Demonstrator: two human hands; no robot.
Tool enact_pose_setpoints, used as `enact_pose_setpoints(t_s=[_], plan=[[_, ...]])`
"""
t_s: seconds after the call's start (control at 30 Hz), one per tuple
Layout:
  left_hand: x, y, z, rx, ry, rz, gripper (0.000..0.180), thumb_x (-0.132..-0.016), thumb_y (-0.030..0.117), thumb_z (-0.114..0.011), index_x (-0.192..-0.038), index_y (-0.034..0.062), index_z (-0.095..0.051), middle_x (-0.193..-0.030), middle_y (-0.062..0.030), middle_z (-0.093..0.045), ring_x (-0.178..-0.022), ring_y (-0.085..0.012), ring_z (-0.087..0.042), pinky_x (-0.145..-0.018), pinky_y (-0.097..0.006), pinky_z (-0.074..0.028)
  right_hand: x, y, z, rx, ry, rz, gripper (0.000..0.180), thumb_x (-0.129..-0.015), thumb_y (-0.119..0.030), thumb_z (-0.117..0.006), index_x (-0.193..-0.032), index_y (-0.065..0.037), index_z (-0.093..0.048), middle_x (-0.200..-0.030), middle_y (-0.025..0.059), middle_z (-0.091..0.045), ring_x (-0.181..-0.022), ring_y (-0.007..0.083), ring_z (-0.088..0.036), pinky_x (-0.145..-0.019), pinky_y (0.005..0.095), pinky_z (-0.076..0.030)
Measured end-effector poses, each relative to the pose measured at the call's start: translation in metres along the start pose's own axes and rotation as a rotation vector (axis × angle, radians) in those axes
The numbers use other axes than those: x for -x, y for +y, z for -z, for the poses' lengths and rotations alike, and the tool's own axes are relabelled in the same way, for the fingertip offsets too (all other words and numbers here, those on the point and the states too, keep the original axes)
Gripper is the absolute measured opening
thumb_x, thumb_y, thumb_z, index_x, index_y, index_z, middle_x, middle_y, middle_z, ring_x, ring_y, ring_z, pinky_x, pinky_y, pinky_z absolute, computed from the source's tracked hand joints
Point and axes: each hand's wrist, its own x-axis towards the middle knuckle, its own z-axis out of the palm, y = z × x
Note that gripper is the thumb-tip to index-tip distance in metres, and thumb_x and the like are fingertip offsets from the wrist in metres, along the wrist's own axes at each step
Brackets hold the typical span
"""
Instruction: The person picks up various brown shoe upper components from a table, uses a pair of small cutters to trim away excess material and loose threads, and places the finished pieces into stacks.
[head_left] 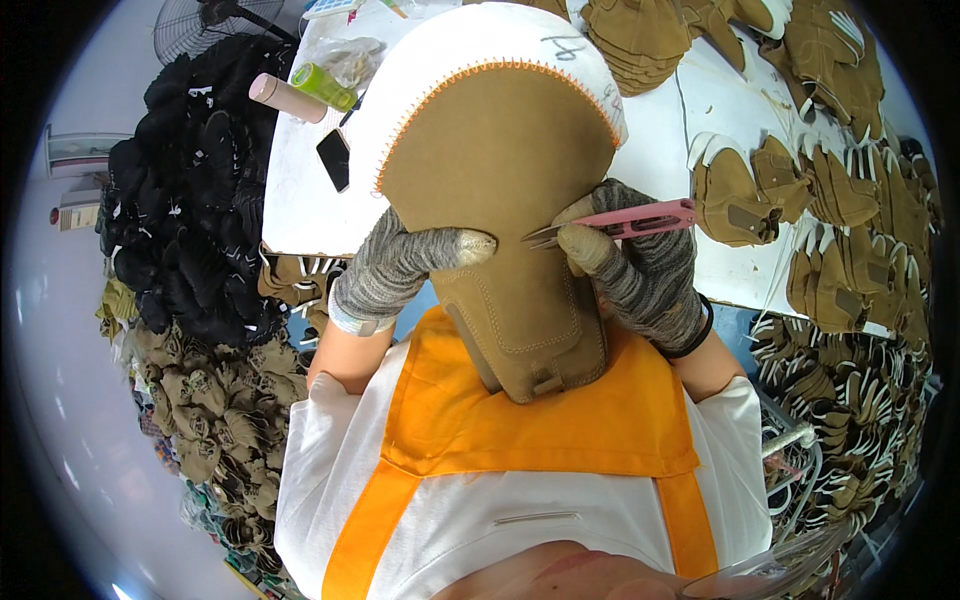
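In front of my chest I hold a brown shoe upper (pixel 500 150), its wide toe end pointing away from me. Zigzag orange stitching joins its curved edge to a white fabric piece (pixel 420 75) with handwritten marks. My left hand (pixel 400 265), in a grey knit glove with pale fingertips, grips the left side, thumb on top and fingers hidden underneath. Also gloved, my right hand (pixel 645 275) is closed around pink-handled thread snips (pixel 655 216) at the right side. The snips' pointed metal blades reach over the middle of the upper.
A white table (pixel 300 205) bears a phone (pixel 334 160), a pink bottle (pixel 287 97) and a green bottle (pixel 323 87). Brown uppers (pixel 735 200) stand in rows at the right. Heaped black uppers (pixel 195 200) and brown ones (pixel 210 400) lie at the left, near a fan (pixel 205 25).
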Motion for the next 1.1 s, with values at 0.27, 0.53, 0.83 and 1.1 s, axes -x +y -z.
enact_pose_setpoints(t_s=[0.27, 0.53, 0.83, 1.1], plan=[[-0.004, -0.001, 0.003, -0.113, -0.033, -0.037, 0.05, -0.076, 0.036, -0.076, -0.111, 0.0033, -0.062, -0.106, -0.0086, -0.065, -0.097, -0.0192, -0.06, -0.083, -0.033, -0.05, -0.002, 0.002, 0.002, 0.042, -0.011, 0.11, 0.016, -0.08, -0.017, -0.071, -0.088, -0.004, -0.067, -0.081, 0.0059, -0.067, -0.073, 0.0168, -0.065, -0.065, 0.0281, -0.052], [-0.01, -0.003, 0.001, -0.115, -0.055, -0.079, 0.05, -0.077, 0.037, -0.074, -0.112, 0.0033, -0.062, -0.106, -0.0086, -0.065, -0.097, -0.0194, -0.06, -0.083, -0.033, -0.049, -0.006, 0.003, 0.003, 0.047, -0.032, 0.087, 0.017, -0.082, -0.019, -0.069, -0.088, -0.004, -0.067, -0.077, 0.0058, -0.066, -0.069, 0.0166, -0.064, -0.062, 0.0271, -0.051], [-0.006, 0.006, -0.006, 0.113, -0.024, 0.036, 0.052, -0.075, 0.032, -0.077, -0.114, 0.0021, -0.06, -0.11, -0.0082, -0.063, -0.1, -0.0175, -0.058, -0.086, -0.032, -0.048, -0.008, -0.004, 0.003, 0.196, -0.059, 0.181, 0.013, -0.087, -0.02, -0.062, -0.09, -0.009, -0.068, -0.073, 0.0063, -0.063, -0.066, 0.0182, -0.062, -0.059, 0.0286, -0.049], [-0.008, -0.006, 0.0, 0.038, -0.047, 0.017, 0.047, -0.077, 0.028, -0.075, -0.114, 0.0029, -0.061, -0.107, -0.0073, -0.064, -0.097, -0.0168, -0.059, -0.084, -0.032, -0.049, -0.004, -0.008, 0.003, 0.138, -0.034, 0.028, 0.014, -0.086, -0.018, -0.063, -0.098, -0.011, -0.067, -0.086, 0.0075, -0.065, -0.074, 0.0224, -0.064, -0.061, 0.0296, -0.051]])
